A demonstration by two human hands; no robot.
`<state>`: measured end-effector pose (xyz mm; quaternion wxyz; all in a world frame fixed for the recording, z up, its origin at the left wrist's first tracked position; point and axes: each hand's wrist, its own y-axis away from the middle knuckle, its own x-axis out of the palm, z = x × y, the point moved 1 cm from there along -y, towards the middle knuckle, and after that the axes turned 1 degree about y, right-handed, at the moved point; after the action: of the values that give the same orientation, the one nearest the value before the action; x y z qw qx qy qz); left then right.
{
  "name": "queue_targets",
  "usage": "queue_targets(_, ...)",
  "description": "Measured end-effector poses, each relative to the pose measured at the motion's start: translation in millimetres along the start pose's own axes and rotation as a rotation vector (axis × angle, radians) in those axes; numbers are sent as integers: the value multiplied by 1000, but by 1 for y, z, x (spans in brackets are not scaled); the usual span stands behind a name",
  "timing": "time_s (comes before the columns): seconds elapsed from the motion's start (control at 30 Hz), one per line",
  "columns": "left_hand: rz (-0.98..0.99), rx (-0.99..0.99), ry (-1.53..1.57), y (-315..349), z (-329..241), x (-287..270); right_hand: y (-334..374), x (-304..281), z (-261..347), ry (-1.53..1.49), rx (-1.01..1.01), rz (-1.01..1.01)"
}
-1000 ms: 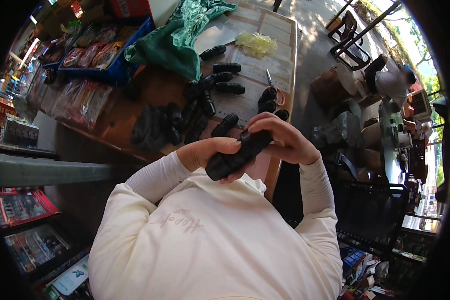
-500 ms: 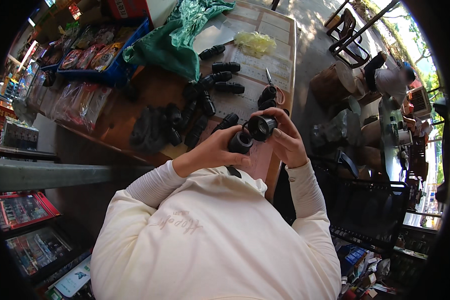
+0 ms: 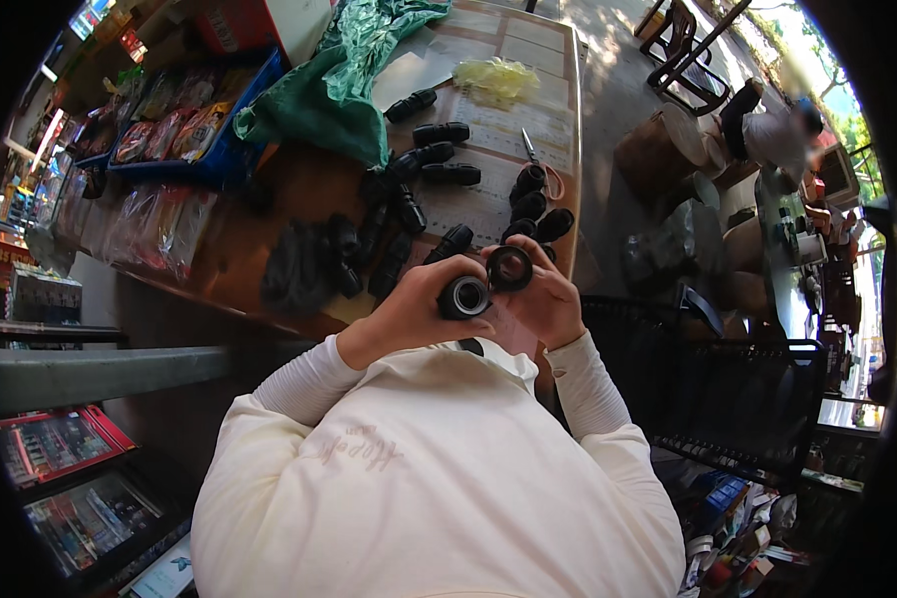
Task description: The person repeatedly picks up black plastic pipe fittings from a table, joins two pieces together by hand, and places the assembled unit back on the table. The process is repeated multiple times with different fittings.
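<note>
My left hand (image 3: 401,307) is wrapped round a black plastic pipe fitting (image 3: 450,297), its round open end and pale inner ring facing up. Close beside it, my right hand (image 3: 553,307) grips a black threaded cap (image 3: 509,269) by its rim, and its hollow inside shows. The two parts are apart or just touching; I cannot tell which. Beyond my hands a row of black pipe fittings (image 3: 528,206) stands along the table's right side. Several more black fittings (image 3: 452,173) lie across the table's middle.
The table (image 3: 558,100) carries a green plastic bag (image 3: 339,95), a yellowish heap of thin rings (image 3: 496,79) and scissors (image 3: 530,147). A blue crate (image 3: 259,95) of packaged goods stands at left. A black chair (image 3: 733,399) is at my right; a person (image 3: 775,140) sits farther off.
My right hand has drawn lower and turned the cap so its opening faces me. The fitting in my left hand has tilted, showing more of its open end.
</note>
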<state>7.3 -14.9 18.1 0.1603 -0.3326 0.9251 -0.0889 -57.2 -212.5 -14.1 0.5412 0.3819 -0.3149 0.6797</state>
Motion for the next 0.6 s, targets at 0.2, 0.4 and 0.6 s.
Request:
queue_targets(0.2,118,-124,-1,-1,-14,-7,9,-9,-25,-141,149,-36)
queue_targets(0.4,-36,-164,147,13,6,-13,12,-19,-40,-309,125,47)
queue_targets(0.6,96,56,-121,22,4,-7,6,-17,-44,-213,74,-18)
